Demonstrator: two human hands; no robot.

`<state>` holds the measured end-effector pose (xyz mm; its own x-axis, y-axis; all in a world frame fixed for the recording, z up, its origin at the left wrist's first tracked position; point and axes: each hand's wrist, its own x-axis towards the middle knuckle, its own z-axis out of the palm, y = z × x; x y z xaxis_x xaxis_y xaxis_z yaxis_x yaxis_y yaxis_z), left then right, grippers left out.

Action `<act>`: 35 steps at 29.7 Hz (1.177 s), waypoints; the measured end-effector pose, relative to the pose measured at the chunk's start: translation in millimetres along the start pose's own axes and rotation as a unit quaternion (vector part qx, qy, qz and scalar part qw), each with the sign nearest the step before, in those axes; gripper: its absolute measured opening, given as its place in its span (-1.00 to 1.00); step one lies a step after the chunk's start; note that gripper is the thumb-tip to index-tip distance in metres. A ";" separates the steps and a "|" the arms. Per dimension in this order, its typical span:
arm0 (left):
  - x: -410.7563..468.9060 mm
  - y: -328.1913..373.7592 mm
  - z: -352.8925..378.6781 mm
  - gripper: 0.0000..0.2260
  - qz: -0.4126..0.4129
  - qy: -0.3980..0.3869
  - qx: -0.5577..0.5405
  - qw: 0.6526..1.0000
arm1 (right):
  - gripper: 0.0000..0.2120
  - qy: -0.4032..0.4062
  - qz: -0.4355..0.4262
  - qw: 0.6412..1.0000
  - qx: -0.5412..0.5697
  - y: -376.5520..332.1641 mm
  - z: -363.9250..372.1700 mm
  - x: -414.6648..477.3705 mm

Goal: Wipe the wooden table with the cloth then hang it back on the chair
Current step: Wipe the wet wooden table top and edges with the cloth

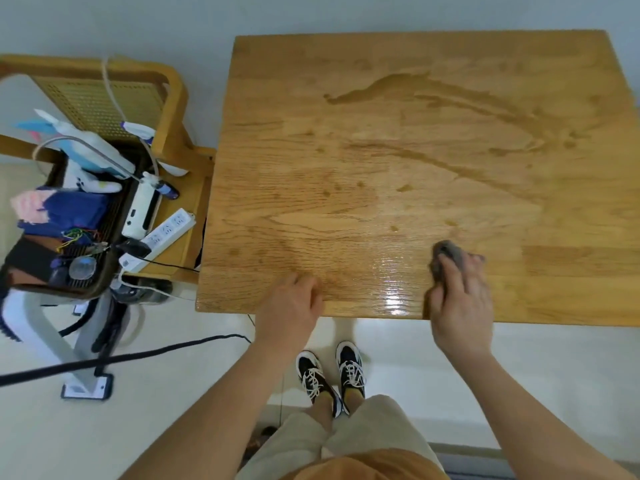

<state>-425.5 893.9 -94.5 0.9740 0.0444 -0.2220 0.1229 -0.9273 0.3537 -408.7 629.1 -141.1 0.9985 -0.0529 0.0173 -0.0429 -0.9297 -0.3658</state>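
The person stands at the near edge of the wooden desk, both bare forearms reaching forward and up from the bottom of the view.

The right hand lies palm down on the desktop just inside the near edge, right of the middle. Its fingers are curled over a bunched grey cloth and press it onto the wood. The cloth sticks out ahead of the fingertips and down the thumb side of the hand, and the wrist hangs past the desk's edge.

The left hand sits at the same near edge, left of the middle and well apart from the right. Its bent fingers rest on top of the wood and hold nothing loose. The thumb is hidden, so I cannot tell whether the hand grips the edge or only leans on it.

Wet streaks curve across the far and middle parts of the desk, and the near strip between the hands shines.

A wooden chair with a cane back stands beside the desk's left edge, its seat piled with a power strip and other clutter.
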 end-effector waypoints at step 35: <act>60.3 -148.6 -17.1 -0.63 -0.184 0.074 -0.175 0.964 | -0.48 0.101 0.227 0.968 0.017 -226.8 92.9 -16.5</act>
<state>-381.8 1040.7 -144.9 0.8654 0.4232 -0.2683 0.4971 -0.6578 0.5658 -412.2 874.7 -144.9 0.8491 -0.5274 0.0282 -0.4717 -0.7813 -0.4086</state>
